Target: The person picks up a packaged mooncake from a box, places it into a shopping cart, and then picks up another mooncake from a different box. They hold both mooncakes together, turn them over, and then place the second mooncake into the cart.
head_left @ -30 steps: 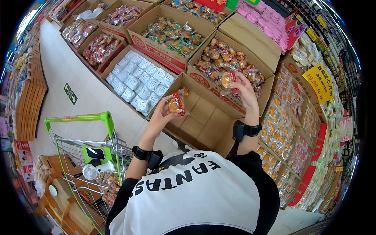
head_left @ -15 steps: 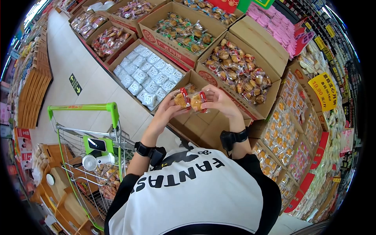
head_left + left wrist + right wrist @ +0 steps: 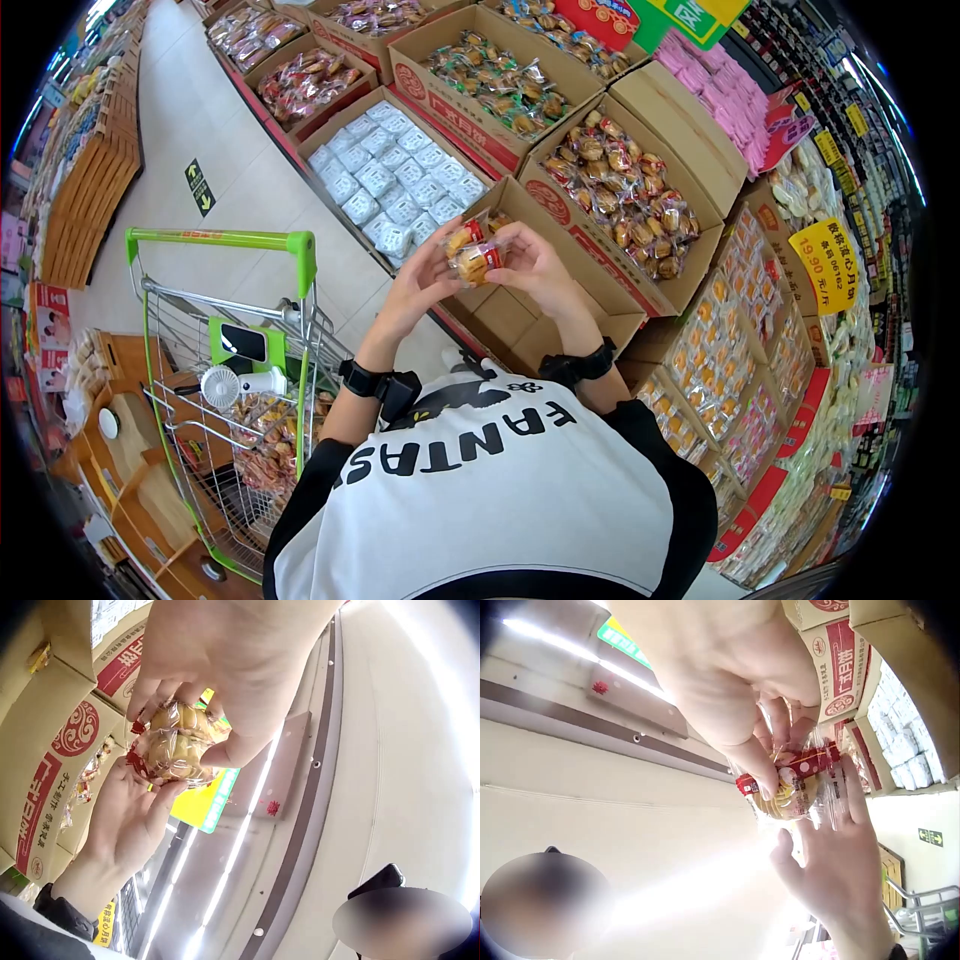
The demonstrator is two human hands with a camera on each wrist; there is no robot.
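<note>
In the head view, my left hand (image 3: 412, 288) and right hand (image 3: 540, 268) meet over a cardboard box (image 3: 510, 325) with bare inner panels. My left hand holds a clear-wrapped round pastry (image 3: 462, 236); a second wrapped pastry (image 3: 476, 262) with a red label is pinched by my right hand, overlapping the first. The left wrist view shows both pastries pressed together between my left hand (image 3: 232, 664) and right hand (image 3: 124, 817). From the right wrist, my right thumb lies on a red-banded wrapper (image 3: 784, 796), with my left fingertips against its far side.
Beyond the hands stand a box of white packets (image 3: 385, 172) and a box of wrapped pastries (image 3: 640, 205). A shopping cart (image 3: 220, 237) with a phone (image 3: 243, 343), small fan (image 3: 221, 386) and bagged goods is at the left. Pastry trays (image 3: 715, 350) line the right.
My right hand has come from over the pastry box to my left hand with its pastry. The two pastries, apart at first, now overlap. The head view has shifted slightly.
</note>
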